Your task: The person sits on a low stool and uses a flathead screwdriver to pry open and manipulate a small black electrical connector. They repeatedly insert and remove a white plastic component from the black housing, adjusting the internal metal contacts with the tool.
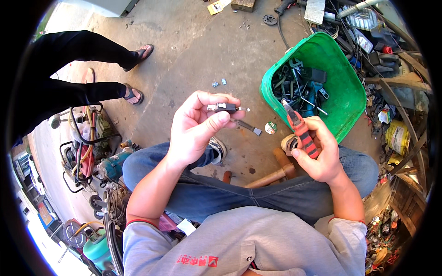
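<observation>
My left hand (195, 122) pinches a small black part (224, 107) between thumb and fingers. Pale metal shows at one end of it, and a thin tip sticks out to the right. In my right hand (320, 149) are pliers (304, 135) with red and black handles, their dark jaws pointing up and left, apart from the black part. The pliers' jaws lie over the near left rim of a green bin (343, 83). Below the black part, a dark strip with a grey end (257, 131) lies on the floor. Two small shiny pieces (215, 84) rest farther off.
Tools (301, 85) fill the bin's left side. A round patterned disc (270, 127) lies near my foot. Another person's legs (92, 50) stand at the far left, beside a framed machine (87, 142). Scrap and wood (405, 83) are heaped along the right.
</observation>
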A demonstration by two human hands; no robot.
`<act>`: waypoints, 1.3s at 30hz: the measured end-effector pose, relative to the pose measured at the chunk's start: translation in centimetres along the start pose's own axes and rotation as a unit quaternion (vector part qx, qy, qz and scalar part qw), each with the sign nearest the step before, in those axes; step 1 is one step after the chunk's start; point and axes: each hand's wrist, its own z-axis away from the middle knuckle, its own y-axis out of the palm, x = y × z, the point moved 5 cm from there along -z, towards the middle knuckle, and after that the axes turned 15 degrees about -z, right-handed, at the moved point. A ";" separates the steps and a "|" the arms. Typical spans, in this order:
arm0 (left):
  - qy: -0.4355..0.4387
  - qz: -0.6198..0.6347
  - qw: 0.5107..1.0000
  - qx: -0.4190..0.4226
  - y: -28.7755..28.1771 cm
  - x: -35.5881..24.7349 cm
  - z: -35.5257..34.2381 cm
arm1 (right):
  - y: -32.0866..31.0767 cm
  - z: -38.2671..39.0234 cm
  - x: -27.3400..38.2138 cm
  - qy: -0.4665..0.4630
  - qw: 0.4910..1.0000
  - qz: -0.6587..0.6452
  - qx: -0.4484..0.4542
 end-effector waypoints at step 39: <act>-0.161 0.164 0.973 0.024 1.5 1.2 0.3 | 1.0 0.6 -0.5 0.312 0.888 -0.337 0.011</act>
